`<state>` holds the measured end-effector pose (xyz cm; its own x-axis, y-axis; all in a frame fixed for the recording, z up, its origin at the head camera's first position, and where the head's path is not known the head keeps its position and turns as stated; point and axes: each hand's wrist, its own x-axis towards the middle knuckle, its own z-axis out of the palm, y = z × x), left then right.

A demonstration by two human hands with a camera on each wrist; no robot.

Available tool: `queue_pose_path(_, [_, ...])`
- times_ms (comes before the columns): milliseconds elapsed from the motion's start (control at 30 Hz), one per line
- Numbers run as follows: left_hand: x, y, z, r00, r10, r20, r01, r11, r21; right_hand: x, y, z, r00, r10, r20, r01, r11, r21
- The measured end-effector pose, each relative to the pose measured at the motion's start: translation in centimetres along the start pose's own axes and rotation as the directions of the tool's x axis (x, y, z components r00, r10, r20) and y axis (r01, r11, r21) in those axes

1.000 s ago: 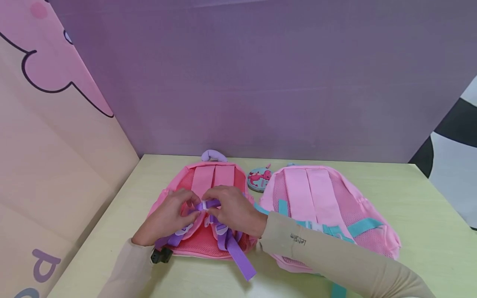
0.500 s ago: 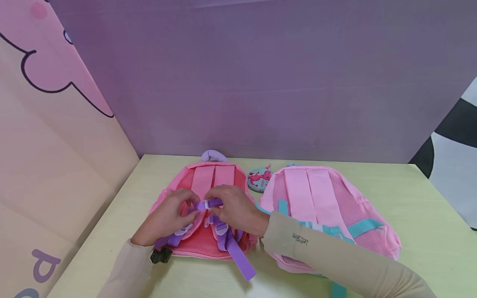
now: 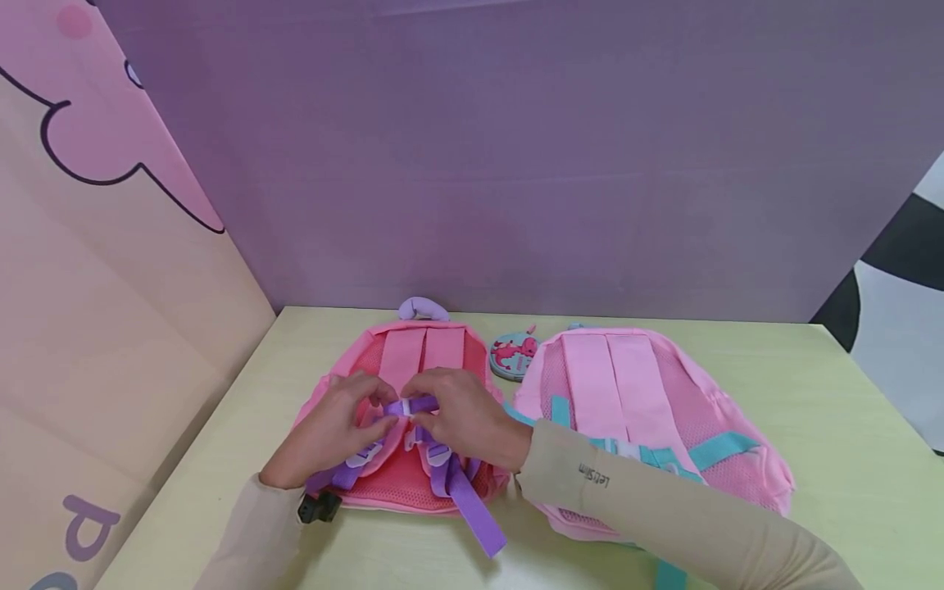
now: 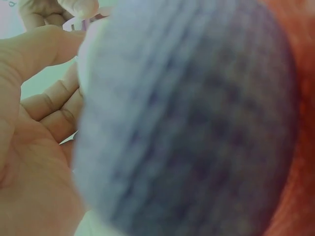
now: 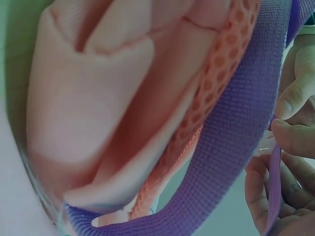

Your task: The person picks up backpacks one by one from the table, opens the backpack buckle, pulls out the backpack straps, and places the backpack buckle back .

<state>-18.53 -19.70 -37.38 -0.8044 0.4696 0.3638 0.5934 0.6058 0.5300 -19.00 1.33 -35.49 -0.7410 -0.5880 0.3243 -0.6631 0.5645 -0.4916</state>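
A coral-pink backpack (image 3: 435,344) lies with its shoulder straps facing up. Over its middle, both hands pinch a purple strap (image 3: 424,403) with a small white buckle (image 3: 406,408) on it. My left hand (image 3: 335,430) grips the strap left of the buckle between thumb and fingers. Just right of the buckle, my right hand (image 3: 465,414) pinches with thumb and forefinger. In the left wrist view, blurred webbing (image 4: 187,123) covers most of the frame, hiding much of the work. The right wrist view shows a purple strap loop (image 5: 231,118) beside the fingers.
A light-pink backpack (image 3: 583,360) with teal straps lies under the right forearm. Between the bags at the back is a round, teal case (image 3: 510,354) with a pink figure. One loose purple strap end (image 3: 478,515) hangs onto the table (image 3: 819,426). A purple panel (image 3: 516,164) stands behind.
Both hands keep their hold on the purple strap. The buckle and right hand shifted slightly right, then slightly back left; the backpacks stay in place.
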Motion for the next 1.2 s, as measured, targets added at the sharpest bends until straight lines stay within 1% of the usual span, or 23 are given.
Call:
queue_pose_path(233, [-0.01, -0.08, -0.17, 1.0, 0.009, 0.0, -0.009, 1.0, -0.005, -0.11, 0.24, -0.19, 1.0, -0.007, 0.0, 0.007, 1.0, -0.006])
queue_pose_path(467, [-0.06, -0.13, -0.2, 1.0, -0.009, 0.006, 0.009, 1.0, -0.002, -0.18, 0.16, -0.39, 1.0, 0.003, 0.001, -0.003, 1.0, -0.014])
queue_pose_path(700, [-0.05, -0.31, 0.05, 1.0, 0.032, -0.001, -0.032, 1.0, 0.0, -0.06, -0.03, -0.19, 1.0, -0.025, -0.017, 0.024, 0.999, -0.026])
queue_pose_path(900, [-0.07, -0.14, -0.07, 1.0, 0.01, 0.002, -0.01, 1.0, 0.003, -0.03, -0.08, -0.09, 1.0, -0.024, -0.02, 0.023, 0.999, -0.031])
queue_pose_path(1100, [-0.07, -0.15, -0.18, 1.0, 0.015, -0.006, -0.015, 1.0, 0.017, -0.1, 0.11, -0.23, 1.0, -0.028, -0.011, 0.028, 1.0, -0.013])
queue_pose_path(1200, [-0.06, -0.19, -0.19, 1.0, 0.007, -0.005, -0.007, 1.0, 0.018, -0.14, 0.18, -0.33, 1.0, -0.029, -0.012, 0.029, 1.0, -0.007])
